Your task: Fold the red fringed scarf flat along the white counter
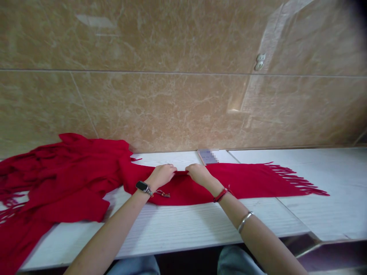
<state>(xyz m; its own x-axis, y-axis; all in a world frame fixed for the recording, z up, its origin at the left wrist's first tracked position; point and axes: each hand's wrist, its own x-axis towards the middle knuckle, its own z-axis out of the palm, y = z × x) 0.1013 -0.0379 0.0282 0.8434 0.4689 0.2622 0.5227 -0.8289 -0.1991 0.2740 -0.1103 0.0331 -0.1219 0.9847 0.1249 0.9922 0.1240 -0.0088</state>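
Note:
A red scarf [246,179] with a fringed right end stretches along the white table. My left hand [163,175] pinches its far edge near the middle. A short way to the right, my right hand [198,175] grips the same edge, fingers closed on the cloth. Between the two hands the edge is slightly lifted and taut. To the left the scarf runs up to a rumpled heap of red fabric [77,172], which has fringes too; where one ends and the other begins I cannot tell.
The white table [177,229] stands against a brown marbled tile wall [160,110]. A small flat box or card [205,156] lies by the wall, just behind the scarf. A small cat-shaped piece [260,61] is fixed on the wall. The heap hangs over the table's front left edge.

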